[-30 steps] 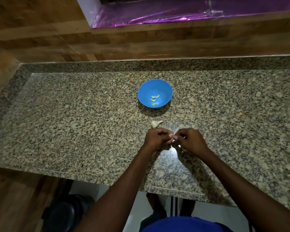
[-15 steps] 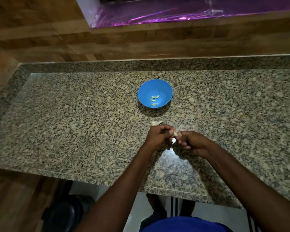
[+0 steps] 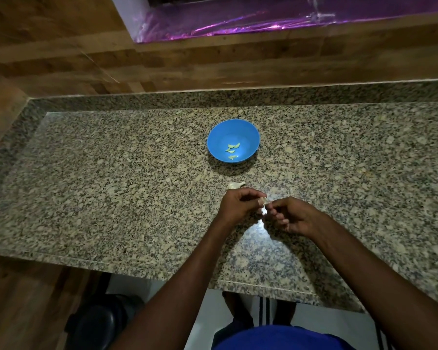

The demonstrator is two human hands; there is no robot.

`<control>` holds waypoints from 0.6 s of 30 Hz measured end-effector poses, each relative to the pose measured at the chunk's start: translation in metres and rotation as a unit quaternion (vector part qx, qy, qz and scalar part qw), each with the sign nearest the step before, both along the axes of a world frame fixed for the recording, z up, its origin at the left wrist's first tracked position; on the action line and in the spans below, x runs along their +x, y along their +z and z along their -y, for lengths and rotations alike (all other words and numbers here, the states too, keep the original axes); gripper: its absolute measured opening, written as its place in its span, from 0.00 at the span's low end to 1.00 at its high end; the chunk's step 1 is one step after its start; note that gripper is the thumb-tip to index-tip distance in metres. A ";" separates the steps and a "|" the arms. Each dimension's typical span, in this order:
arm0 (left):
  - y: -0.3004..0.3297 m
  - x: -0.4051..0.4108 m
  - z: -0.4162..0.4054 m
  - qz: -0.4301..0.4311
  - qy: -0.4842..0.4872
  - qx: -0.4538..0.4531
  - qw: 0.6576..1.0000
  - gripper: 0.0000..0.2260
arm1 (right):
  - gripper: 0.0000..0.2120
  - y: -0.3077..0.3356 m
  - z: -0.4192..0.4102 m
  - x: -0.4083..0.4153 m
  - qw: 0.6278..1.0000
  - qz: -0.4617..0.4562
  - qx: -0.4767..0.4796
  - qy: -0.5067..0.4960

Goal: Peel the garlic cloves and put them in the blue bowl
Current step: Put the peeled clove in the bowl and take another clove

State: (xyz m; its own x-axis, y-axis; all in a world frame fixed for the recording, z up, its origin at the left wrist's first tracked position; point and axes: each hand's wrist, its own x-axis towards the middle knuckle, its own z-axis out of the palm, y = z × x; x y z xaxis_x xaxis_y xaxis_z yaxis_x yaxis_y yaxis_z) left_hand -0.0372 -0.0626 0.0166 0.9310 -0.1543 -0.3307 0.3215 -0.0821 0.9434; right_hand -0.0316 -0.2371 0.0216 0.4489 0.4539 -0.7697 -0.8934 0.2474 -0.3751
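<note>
Clove: a small pale clove (image 3: 262,201) sits between the two hands, above the counter (image 3: 111,198), near the bowl.
Left hand (image 3: 239,204): fingers curled, pinching the clove.
Right hand (image 3: 288,215): fingertips nipped at the clove's end, apparently on the skin.
Technique: the left should hold firm while the right strips skin in short pulls, away from the bowl.
Bowl (image 3: 250,133): blue, holding a few peeled cloves (image 3: 232,150).
Bulb (image 3: 235,184): lies just beyond the left hand.
</note>
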 end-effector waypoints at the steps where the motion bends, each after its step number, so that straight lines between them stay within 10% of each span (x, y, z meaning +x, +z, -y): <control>1: 0.001 0.000 0.000 -0.020 0.003 -0.013 1.000 0.07 | 0.25 0.000 -0.001 -0.001 1.000 0.012 -0.010 0.005; 5: 0.001 0.003 0.000 -0.089 0.030 -0.042 0.995 0.06 | 0.16 -0.002 -0.002 -0.005 0.972 0.165 -0.161 0.045; 12: 0.000 0.001 -0.002 -0.129 0.064 -0.070 0.987 0.07 | 0.15 -0.003 0.004 -0.008 0.815 0.416 -0.379 0.137; 18: -0.002 -0.001 -0.007 -0.080 0.032 -0.031 0.996 0.07 | 0.03 -0.007 -0.001 -0.011 0.699 0.445 -0.509 0.233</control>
